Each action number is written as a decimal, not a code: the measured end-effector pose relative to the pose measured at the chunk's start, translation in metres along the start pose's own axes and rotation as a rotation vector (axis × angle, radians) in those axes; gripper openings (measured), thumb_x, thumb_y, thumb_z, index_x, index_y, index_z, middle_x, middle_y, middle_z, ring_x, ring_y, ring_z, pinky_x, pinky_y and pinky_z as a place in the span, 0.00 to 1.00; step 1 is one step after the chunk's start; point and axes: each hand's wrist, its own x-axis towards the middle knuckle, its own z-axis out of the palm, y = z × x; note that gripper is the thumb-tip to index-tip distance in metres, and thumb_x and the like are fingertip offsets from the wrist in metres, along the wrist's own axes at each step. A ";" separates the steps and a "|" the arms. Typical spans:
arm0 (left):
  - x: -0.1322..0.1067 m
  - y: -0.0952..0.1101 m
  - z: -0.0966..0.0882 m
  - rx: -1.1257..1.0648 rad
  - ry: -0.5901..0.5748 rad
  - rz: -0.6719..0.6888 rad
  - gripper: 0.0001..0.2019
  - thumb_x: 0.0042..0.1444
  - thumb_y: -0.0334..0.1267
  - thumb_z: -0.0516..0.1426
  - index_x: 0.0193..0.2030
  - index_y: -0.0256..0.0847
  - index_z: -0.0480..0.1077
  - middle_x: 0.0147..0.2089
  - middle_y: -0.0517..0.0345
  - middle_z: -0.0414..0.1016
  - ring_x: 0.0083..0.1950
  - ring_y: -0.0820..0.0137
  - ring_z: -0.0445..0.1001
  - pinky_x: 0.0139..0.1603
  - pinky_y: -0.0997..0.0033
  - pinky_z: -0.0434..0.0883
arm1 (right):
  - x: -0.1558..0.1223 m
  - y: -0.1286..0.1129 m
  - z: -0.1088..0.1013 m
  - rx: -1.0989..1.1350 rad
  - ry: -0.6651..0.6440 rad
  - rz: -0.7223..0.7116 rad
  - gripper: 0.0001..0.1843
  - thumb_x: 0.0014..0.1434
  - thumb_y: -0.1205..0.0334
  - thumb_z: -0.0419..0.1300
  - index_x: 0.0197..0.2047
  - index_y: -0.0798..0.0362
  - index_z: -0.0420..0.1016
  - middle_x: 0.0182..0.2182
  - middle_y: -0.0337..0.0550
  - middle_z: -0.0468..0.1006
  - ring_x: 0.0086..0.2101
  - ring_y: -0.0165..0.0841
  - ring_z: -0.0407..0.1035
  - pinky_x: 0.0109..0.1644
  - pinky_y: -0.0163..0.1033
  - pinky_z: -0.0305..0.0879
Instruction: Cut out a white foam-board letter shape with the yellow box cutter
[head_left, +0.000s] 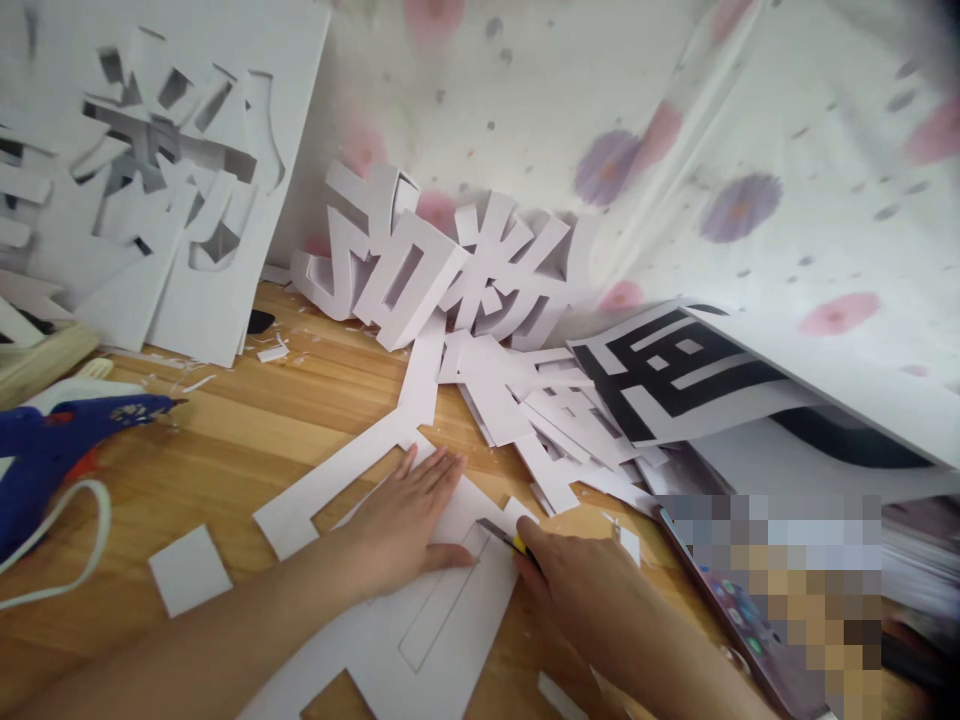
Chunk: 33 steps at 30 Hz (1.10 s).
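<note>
My left hand point(401, 520) lies flat with fingers spread on a white foam-board cut-out point(450, 620) that rests on the wooden floor. My right hand point(581, 575) is closed round a utility knife point(504, 537) with a yellow body. The blade tip touches the board at the top of a cut rectangular outline point(439, 610), just right of my left thumb.
White foam characters point(442, 265) lean against a flowered cloth at the back. A cut-out foam sheet point(161, 170) stands at left. A blue glue gun point(60, 440) lies far left. Printed black-and-white paper point(675, 375) and a phone point(739, 620) lie right. A square scrap point(189, 568) sits near my left arm.
</note>
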 end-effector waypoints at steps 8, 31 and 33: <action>0.000 0.001 -0.004 0.003 -0.033 -0.039 0.44 0.54 0.60 0.49 0.66 0.29 0.40 0.68 0.46 0.38 0.69 0.64 0.36 0.66 0.57 0.33 | 0.005 0.005 0.000 -0.133 0.027 -0.096 0.05 0.60 0.65 0.48 0.32 0.50 0.61 0.19 0.39 0.73 0.17 0.35 0.67 0.20 0.36 0.35; -0.001 0.000 -0.005 -0.039 -0.047 -0.050 0.45 0.54 0.59 0.51 0.66 0.27 0.39 0.68 0.45 0.37 0.69 0.65 0.36 0.66 0.58 0.34 | 0.008 0.000 -0.030 -0.163 -0.206 -0.066 0.08 0.62 0.63 0.46 0.38 0.53 0.65 0.21 0.43 0.73 0.23 0.37 0.71 0.21 0.35 0.40; -0.001 0.000 -0.005 -0.045 -0.045 -0.051 0.45 0.54 0.59 0.51 0.66 0.28 0.38 0.68 0.45 0.37 0.69 0.65 0.36 0.66 0.57 0.34 | 0.007 0.000 -0.029 -0.175 -0.201 -0.069 0.09 0.62 0.63 0.46 0.38 0.53 0.65 0.21 0.43 0.73 0.23 0.38 0.71 0.21 0.35 0.40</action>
